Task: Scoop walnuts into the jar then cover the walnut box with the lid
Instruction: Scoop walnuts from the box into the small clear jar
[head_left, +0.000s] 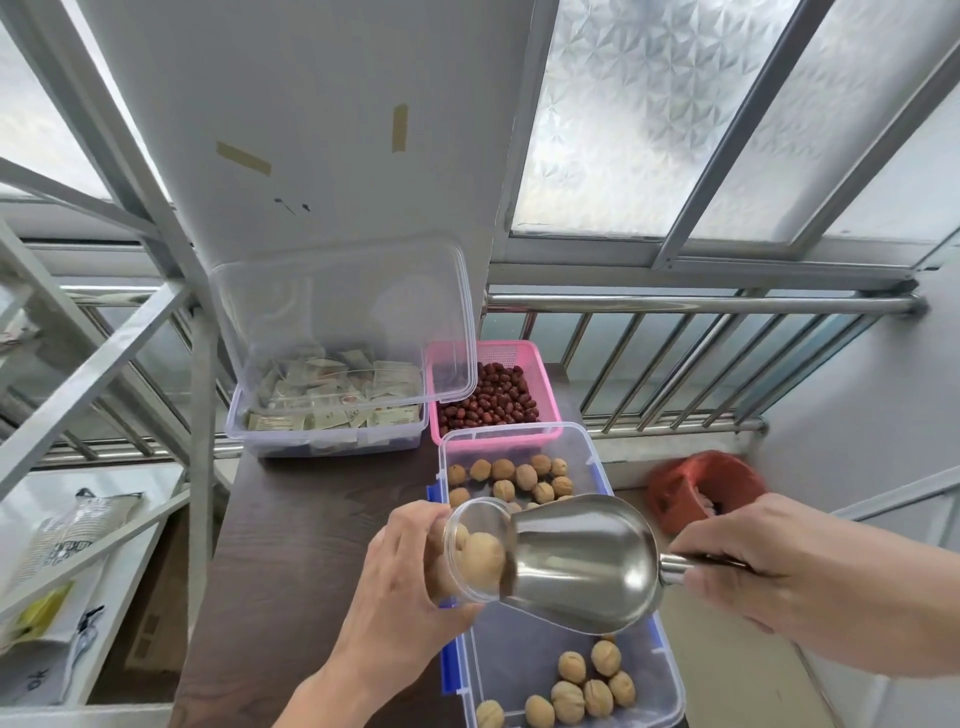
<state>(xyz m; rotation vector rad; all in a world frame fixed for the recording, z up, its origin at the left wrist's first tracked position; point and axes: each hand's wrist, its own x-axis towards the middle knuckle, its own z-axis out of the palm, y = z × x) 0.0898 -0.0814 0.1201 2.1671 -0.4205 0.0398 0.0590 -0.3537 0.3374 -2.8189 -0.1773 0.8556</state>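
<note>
Fingers (410, 525) of the left hand (400, 587) grip a clear jar (475, 551) tipped sideways over the open walnut box (561, 670) on the dark tabletop (291, 545). Right hand (779, 561) clasps the handle of a steel scoop (582, 566), its lip at the jar's mouth; walnuts (480, 558) lie inside the jar.

walnut box (597, 457) near end cut off, scoop (582, 564) hiding its middle
</note>
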